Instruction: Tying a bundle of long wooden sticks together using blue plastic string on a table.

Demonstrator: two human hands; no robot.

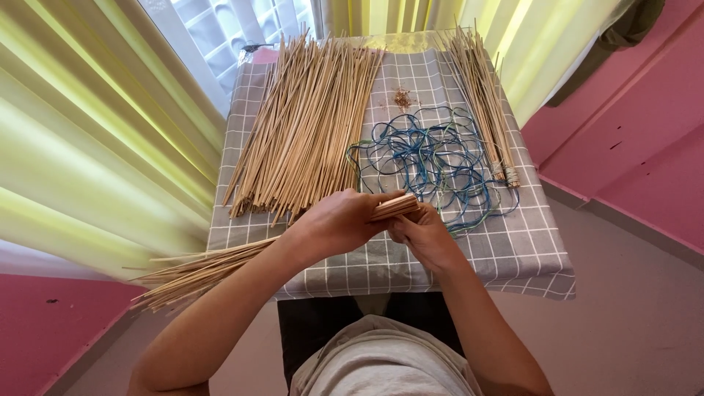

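Bamboo sticks (220, 265) (bundled), left hand (339, 222), right hand (424, 235)

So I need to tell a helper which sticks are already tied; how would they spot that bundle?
Start at the grey checked table. Go to its right edge, beyond the blue and green bands. The tied bundle is narrow, wrapped at its near end, unlike the wide loose pile on the left.
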